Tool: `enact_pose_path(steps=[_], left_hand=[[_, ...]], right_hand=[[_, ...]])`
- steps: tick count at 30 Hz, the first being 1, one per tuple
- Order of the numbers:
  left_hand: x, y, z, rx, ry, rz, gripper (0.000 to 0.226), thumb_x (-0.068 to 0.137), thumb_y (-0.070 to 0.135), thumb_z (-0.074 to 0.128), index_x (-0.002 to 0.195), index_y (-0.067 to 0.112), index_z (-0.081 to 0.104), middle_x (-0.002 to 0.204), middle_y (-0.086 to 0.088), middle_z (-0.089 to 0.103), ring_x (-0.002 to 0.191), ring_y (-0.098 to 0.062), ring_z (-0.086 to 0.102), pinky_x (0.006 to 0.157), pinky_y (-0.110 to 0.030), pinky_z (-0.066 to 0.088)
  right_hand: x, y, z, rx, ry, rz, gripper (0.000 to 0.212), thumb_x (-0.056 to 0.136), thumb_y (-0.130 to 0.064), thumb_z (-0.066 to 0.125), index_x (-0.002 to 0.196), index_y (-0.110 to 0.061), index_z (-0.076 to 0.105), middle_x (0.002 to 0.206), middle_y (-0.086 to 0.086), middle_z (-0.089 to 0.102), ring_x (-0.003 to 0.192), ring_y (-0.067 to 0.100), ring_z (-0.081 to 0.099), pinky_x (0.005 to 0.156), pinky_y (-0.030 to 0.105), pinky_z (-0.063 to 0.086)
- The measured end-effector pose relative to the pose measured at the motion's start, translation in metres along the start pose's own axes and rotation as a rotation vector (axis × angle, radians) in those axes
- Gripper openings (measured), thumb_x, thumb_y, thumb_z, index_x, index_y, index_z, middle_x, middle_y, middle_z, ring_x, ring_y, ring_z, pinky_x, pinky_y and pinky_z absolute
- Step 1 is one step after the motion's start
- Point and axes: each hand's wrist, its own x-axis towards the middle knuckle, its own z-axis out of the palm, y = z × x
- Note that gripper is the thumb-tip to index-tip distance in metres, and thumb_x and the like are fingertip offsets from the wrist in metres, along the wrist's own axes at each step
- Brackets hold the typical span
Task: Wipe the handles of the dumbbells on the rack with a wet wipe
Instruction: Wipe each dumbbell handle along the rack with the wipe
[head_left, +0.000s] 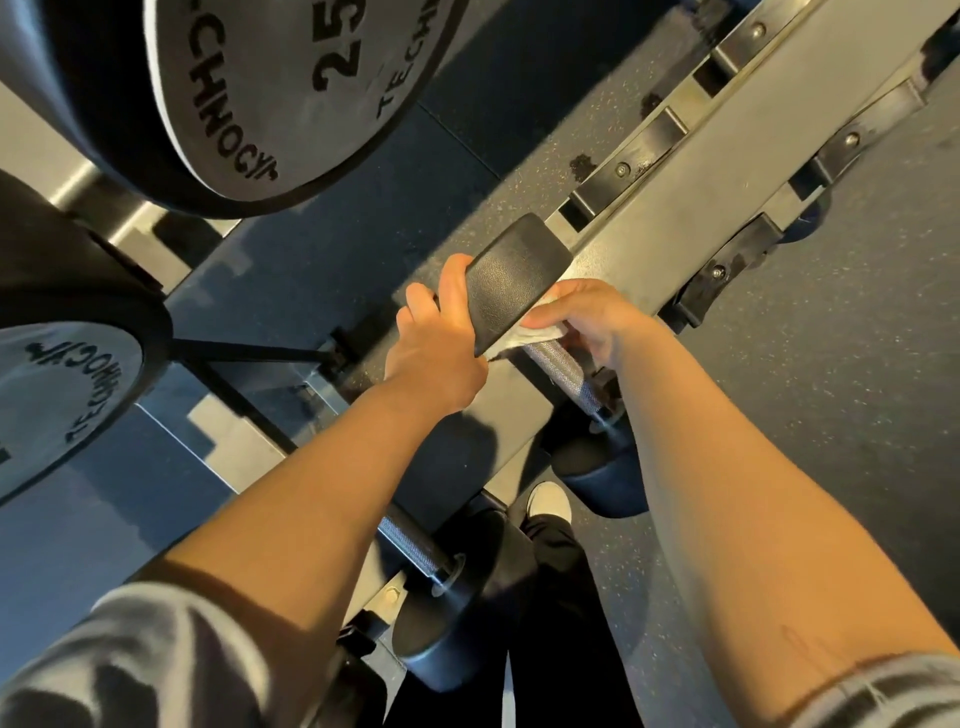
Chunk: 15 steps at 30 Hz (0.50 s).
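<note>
Head view: left hand (441, 338) grips dumbbell head (514, 280); right hand (587, 322) fingers, mostly hidden, clutch wipe (530, 335).

Grey rack (670, 218) runs diagonally, lower left to upper right, black cradle brackets (644, 150) bolted along both edges. Two dumbbells sit in cradles: one (524, 280) mid-rack, one (441, 613) nearer the lower-left end. Rack stands on dark speckled rubber floor (857, 364).
</note>
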Motion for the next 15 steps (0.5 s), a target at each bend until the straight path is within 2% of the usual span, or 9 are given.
enact_pose_path(steps=[2, 3, 6, 8, 11, 13, 15], left_hand=[[-0.001, 0.001, 0.0, -0.004, -0.004, -0.004, 0.091, 0.079, 0.019, 0.076, 0.141, 0.035, 0.012, 0.125, -0.012, 0.032, 0.11, -0.032, 0.042, 0.088, -0.048, 0.048], [0.0, 0.001, 0.0, -0.004, -0.005, -0.006, 0.091, 0.079, 0.017, 0.075, 0.142, 0.035, 0.011, 0.125, -0.013, 0.032, 0.11, -0.032, 0.041, 0.088, -0.047, 0.048], [0.0, 0.001, 0.0, -0.004, -0.001, -0.012, 0.092, 0.079, 0.013, 0.074, 0.143, 0.033, 0.011, 0.127, -0.014, 0.031, 0.112, -0.032, 0.041, 0.092, -0.049, 0.048], [0.001, 0.002, 0.001, -0.001, -0.003, -0.018, 0.092, 0.079, 0.011, 0.074, 0.143, 0.032, 0.012, 0.128, -0.015, 0.031, 0.114, -0.032, 0.041, 0.094, -0.049, 0.048], [0.002, 0.001, 0.002, -0.005, -0.005, -0.019, 0.093, 0.078, 0.012, 0.074, 0.144, 0.033, 0.012, 0.128, -0.014, 0.031, 0.114, -0.031, 0.04, 0.093, -0.049, 0.049], [0.003, 0.001, 0.001, -0.009, -0.026, -0.027, 0.094, 0.078, 0.013, 0.074, 0.144, 0.034, 0.011, 0.129, -0.013, 0.03, 0.115, -0.031, 0.04, 0.093, -0.049, 0.048], [0.002, 0.001, 0.0, 0.003, -0.045, -0.038, 0.095, 0.078, 0.014, 0.074, 0.144, 0.035, 0.01, 0.128, -0.012, 0.03, 0.115, -0.031, 0.04, 0.093, -0.049, 0.048]], right_hand=[[-0.009, 0.006, 0.01, 0.007, 0.145, -0.109, 0.032, 0.064, 0.008, 0.077, 0.058, -0.015, 0.055, 0.051, -0.006, 0.062, 0.05, 0.008, 0.06, 0.055, 0.022, 0.048], [-0.014, 0.01, 0.017, -0.025, 0.238, -0.177, 0.035, 0.066, 0.006, 0.077, 0.057, -0.017, 0.052, 0.048, -0.007, 0.057, 0.046, 0.008, 0.055, 0.051, 0.02, 0.044], [-0.03, 0.026, 0.04, -0.263, 0.505, -0.41, 0.024, 0.077, -0.003, 0.07, 0.063, -0.015, 0.054, 0.059, -0.004, 0.052, 0.057, 0.013, 0.047, 0.054, 0.024, 0.037], [-0.035, 0.039, 0.053, -0.392, 0.598, -0.528, 0.013, 0.081, -0.003, 0.064, 0.071, -0.01, 0.06, 0.064, -0.001, 0.053, 0.059, 0.015, 0.046, 0.055, 0.027, 0.036], [-0.036, 0.05, 0.067, -0.485, 0.674, -0.654, 0.011, 0.076, 0.005, 0.061, 0.072, -0.005, 0.058, 0.068, 0.007, 0.055, 0.061, 0.02, 0.047, 0.056, 0.032, 0.038], [-0.035, 0.043, 0.065, -0.57, 0.652, -0.594, 0.007, 0.079, 0.001, 0.062, 0.082, -0.004, 0.059, 0.079, 0.012, 0.061, 0.071, 0.028, 0.055, 0.064, 0.033, 0.04], [-0.034, 0.033, 0.057, -0.704, 0.575, -0.488, 0.014, 0.083, -0.008, 0.064, 0.096, -0.006, 0.059, 0.09, 0.012, 0.065, 0.083, 0.03, 0.06, 0.067, 0.03, 0.037]])
